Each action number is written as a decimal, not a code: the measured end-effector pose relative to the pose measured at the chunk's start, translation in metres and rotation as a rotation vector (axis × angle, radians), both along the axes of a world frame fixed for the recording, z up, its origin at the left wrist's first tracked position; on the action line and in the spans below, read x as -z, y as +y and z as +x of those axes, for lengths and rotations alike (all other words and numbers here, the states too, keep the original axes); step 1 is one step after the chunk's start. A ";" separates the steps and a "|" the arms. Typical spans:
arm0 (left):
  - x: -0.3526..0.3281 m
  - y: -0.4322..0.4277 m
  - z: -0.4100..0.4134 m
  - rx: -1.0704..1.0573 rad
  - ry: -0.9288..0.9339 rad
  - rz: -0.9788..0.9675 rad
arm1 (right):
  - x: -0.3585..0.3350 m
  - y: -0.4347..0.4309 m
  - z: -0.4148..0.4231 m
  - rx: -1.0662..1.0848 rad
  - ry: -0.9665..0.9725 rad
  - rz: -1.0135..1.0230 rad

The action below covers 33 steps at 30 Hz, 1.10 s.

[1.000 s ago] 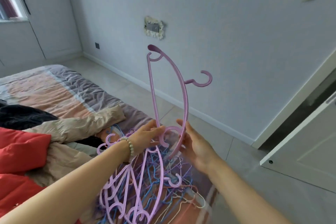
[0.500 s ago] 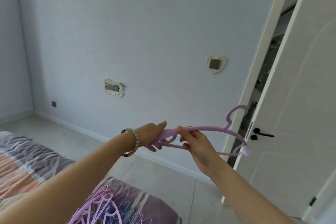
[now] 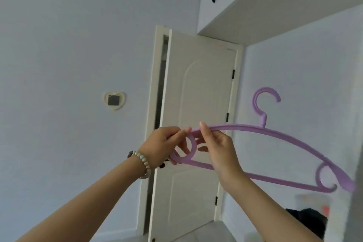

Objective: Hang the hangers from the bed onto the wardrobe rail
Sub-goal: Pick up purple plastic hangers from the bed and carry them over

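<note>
Both hands, left hand (image 3: 163, 143) and right hand (image 3: 218, 149), pinch the hanger (image 3: 275, 133) at its left end; it looks light, stiff and smooth.

No legible text, label or number anywhere.

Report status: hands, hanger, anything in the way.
Left hand and right hand both grip purple hanger at one end. Hanger airborne, hook up, not hung. Rail not in view.
</note>
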State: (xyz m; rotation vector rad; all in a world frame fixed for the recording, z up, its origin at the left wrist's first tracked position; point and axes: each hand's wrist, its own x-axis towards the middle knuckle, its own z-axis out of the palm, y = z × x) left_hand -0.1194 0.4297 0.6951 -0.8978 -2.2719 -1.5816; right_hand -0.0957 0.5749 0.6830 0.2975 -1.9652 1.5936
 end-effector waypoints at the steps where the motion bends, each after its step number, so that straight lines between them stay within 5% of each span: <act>1: -0.007 0.025 0.001 0.031 0.016 0.002 | -0.007 0.024 0.006 0.043 0.012 0.010; 19: -0.078 0.445 0.072 0.373 0.107 0.103 | -0.077 0.428 0.116 0.503 0.316 -0.152; 27: -0.092 0.549 0.075 0.263 0.075 0.171 | -0.096 0.546 0.099 0.739 0.271 -0.251; 33: -0.107 0.592 0.075 0.259 0.138 0.146 | -0.117 0.586 0.088 0.668 0.182 -0.203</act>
